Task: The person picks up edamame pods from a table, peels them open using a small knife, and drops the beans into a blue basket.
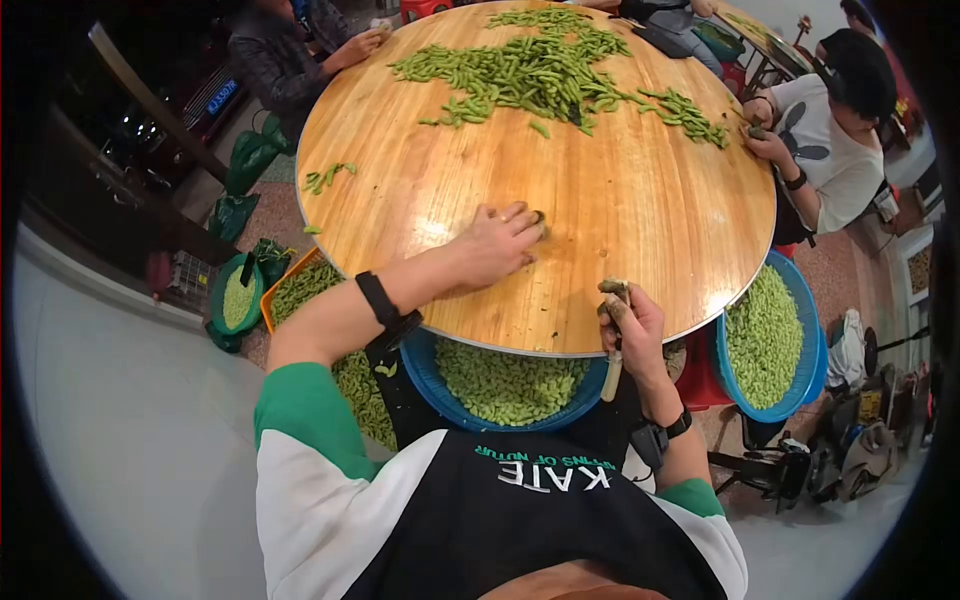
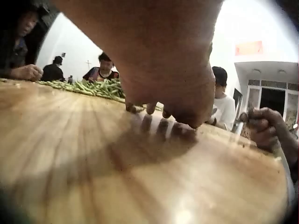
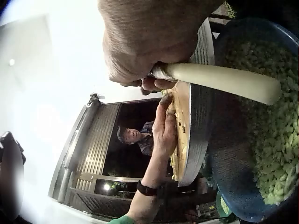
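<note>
My left hand (image 1: pixel 497 245) rests low over the round wooden table (image 1: pixel 420 200), fingers spread and slightly bent, with the fingertips close to the wood in the left wrist view; no object shows in it. At the table's near edge, my right hand (image 1: pixel 636 325) grips a tool with a pale handle (image 1: pixel 611 376). That handle (image 3: pixel 224 80) sticks out of my fist in the right wrist view, and the tool's other end is hidden by the fingers. A heap of green pods (image 1: pixel 530 75) lies at the far side, and a few pods (image 1: pixel 328 179) lie at the left edge.
Below the near edge stands a blue basket (image 1: pixel 590 402) of shelled beans. Another blue basket (image 1: pixel 808 345) of beans is at the right. An orange-rimmed container (image 1: pixel 268 308) of pods and a green basin (image 1: pixel 216 300) are at the left. Several people sit around the table.
</note>
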A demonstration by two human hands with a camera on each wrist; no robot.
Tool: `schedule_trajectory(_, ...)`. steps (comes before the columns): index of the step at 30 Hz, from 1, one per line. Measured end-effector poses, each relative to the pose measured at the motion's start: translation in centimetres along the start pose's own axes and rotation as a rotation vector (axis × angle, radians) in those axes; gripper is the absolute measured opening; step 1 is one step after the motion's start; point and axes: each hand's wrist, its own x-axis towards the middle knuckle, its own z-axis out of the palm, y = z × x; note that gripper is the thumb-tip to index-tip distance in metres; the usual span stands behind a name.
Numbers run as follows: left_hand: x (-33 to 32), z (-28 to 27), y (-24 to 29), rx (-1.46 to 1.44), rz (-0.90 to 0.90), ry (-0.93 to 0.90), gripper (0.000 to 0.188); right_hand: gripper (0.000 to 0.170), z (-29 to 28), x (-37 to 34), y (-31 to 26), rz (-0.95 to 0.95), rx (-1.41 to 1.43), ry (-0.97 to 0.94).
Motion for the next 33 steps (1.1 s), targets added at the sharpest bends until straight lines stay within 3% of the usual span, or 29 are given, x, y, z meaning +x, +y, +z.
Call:
schedule_trajectory(2,-1.5,0.6,-2.1,0.014,-0.003,0.123,0.017,0.019,-0.2,-0.2,-0.2,-0.043,-0.007,0.009)
schedule_trajectory(4,-6.6,-2.0,-6.0,0.230,-0.191,-0.103,0.010,0.019,1.2,-0.7,0.8,0.007,0.069,0.000)
schedule_trajectory(6,-9.4,-1.5,-10.6,0.279,-0.268,-0.096,0.015,0.019,0.3,-0.1,0.3,0.000,0.046,-0.034)
schedule_trajectory(8,-8.6,-4.6,-12.9,0.456,-0.463,-0.724,0.024,0.019,-0.1,0.3,0.0,0.005,0.035,-0.039)
schedule_trajectory(9,-7.2,-5.6,-13.6,0.462,-0.458,-0.728,0.024,0.019,0.0,0.2,0.0,0.025,0.035,-0.041)
schedule_trajectory(11,-2.8,-6.3,-15.5,0.283,-0.571,-0.618,0.036,0.019,0.1,-0.1,-0.2,0.026,0.037,-0.032)
schedule_trajectory(13,3.6,-4.1,-18.4,-0.044,-0.402,-0.281,0.043,0.019,0.2,-0.2,0.0,0.074,0.027,-0.012)
schedule_trajectory(14,8.0,-3.3,-19.0,-0.107,-0.458,-0.221,0.050,0.019,0.2,-0.2,0.1,0.075,-0.004,-0.006)
schedule_trajectory(15,12.3,-4.9,-17.5,-0.267,-0.612,-0.279,0.061,0.019,0.1,-0.3,0.1,0.072,-0.010,0.004)
schedule_trajectory(17,18.4,-1.7,-20.7,-0.248,-0.574,-0.118,0.073,0.020,0.1,-0.3,0.1,0.073,-0.062,0.028)
schedule_trajectory(18,20.8,-0.3,-22.1,-0.255,-0.565,-0.118,0.073,0.022,0.2,-0.4,0.0,0.088,-0.054,0.033)
schedule_trajectory(20,24.1,2.6,-23.6,-0.251,-0.719,-0.181,0.082,0.024,0.1,-0.4,0.1,0.077,-0.073,0.024)
schedule_trajectory(25,26.3,8.5,-24.0,-0.127,-0.770,-0.069,0.088,0.026,-0.1,-0.3,0.2,0.083,-0.153,0.023)
schedule_trajectory(27,26.6,9.6,-25.1,-0.141,-0.654,-0.034,0.085,0.027,0.0,-0.2,0.2,0.012,-0.253,0.038)
schedule_trajectory(28,25.8,9.6,-24.3,-0.153,-0.681,0.050,0.082,0.027,0.1,-0.6,0.1,0.048,-0.251,0.036)
schedule_trajectory(29,25.9,8.4,-24.2,-0.162,-0.687,-0.136,0.077,0.027,0.2,-0.5,0.1,0.072,-0.197,0.030)
schedule_trajectory(33,23.1,9.2,-23.4,-0.110,-0.579,-0.121,0.075,0.027,0.4,-0.3,-0.1,0.119,-0.059,0.040)
